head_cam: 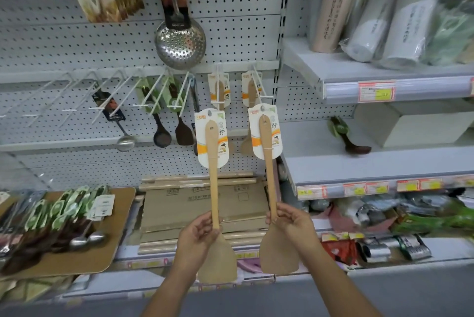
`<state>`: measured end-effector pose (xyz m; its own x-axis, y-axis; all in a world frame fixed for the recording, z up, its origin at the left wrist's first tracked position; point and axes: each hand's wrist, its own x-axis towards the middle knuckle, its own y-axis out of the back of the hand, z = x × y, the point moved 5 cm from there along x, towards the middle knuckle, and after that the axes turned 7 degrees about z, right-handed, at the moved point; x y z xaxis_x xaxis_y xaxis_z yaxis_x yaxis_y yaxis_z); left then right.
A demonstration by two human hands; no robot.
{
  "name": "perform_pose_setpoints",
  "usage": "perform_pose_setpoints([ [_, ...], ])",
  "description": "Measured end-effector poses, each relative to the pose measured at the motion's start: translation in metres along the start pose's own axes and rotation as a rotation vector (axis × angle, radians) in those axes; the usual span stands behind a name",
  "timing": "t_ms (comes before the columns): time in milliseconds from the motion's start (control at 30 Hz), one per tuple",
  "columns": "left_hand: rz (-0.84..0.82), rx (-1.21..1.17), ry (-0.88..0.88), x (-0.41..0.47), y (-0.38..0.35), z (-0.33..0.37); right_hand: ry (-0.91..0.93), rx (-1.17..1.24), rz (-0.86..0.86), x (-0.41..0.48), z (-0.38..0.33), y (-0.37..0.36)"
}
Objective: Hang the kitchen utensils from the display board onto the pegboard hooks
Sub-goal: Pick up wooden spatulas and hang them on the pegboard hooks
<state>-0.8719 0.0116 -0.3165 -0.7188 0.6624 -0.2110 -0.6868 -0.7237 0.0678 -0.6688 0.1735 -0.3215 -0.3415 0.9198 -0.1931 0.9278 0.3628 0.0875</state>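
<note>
Spatulas are sitting at 6 o'clock in view, one per hand, blades down, carded ends up. Left hand (pixel 202 234) is wrapping thumb and fingers round the neck of the left spatula (pixel 214 188), just above the blade. Right hand (pixel 292 221) is pinching the right spatula (pixel 269 175) at the same spot, so both grips are clamped on wood. Left card (pixel 222 134) and right card (pixel 275 137) are riding on the handle tops, and what looks like a hang hole is showing near each top edge. Card tops are sitting just below the left hook (pixel 218 80) and right hook (pixel 257 83) on the pegboard (pixel 230 34), at 12 o'clock from the hands. Each hook is carrying a matching carded spatula. Handling guess: these are looking light, stiff, and dry enough not to slip. The thin card is looking like the weak part, likely to bend or tear at the hole if forced. Holding at the neck is leaving a long lever, so the card end is probably going to wobble. A grip nearer the card should make threading the hook easier. Display board (pixel 120 214) at 8 o'clock is holding more packaged utensils.
</note>
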Motion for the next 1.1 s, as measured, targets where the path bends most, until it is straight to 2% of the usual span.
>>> perform_pose_setpoints([
  [267,0.001,-0.002,-0.021,0.023,-0.001,0.0,-0.074,0.033,0.043,0.03,-0.012,-0.014],
  [600,-0.038,-0.037,-0.001,0.051,-0.002,0.0,-0.123,0.007,0.077,0.131,-0.044,-0.048],
  [733,-0.105,-0.007,0.007,0.062,0.0,-0.01,-0.161,-0.101,0.055,0.172,-0.047,-0.061],
  [967,-0.125,-0.045,0.001,0.071,0.007,-0.017,-0.252,-0.318,0.081,0.215,-0.03,-0.061],
  [1100,-0.15,-0.036,-0.009,0.075,0.01,-0.016,-0.248,-0.414,0.116,0.21,-0.044,-0.06],
])
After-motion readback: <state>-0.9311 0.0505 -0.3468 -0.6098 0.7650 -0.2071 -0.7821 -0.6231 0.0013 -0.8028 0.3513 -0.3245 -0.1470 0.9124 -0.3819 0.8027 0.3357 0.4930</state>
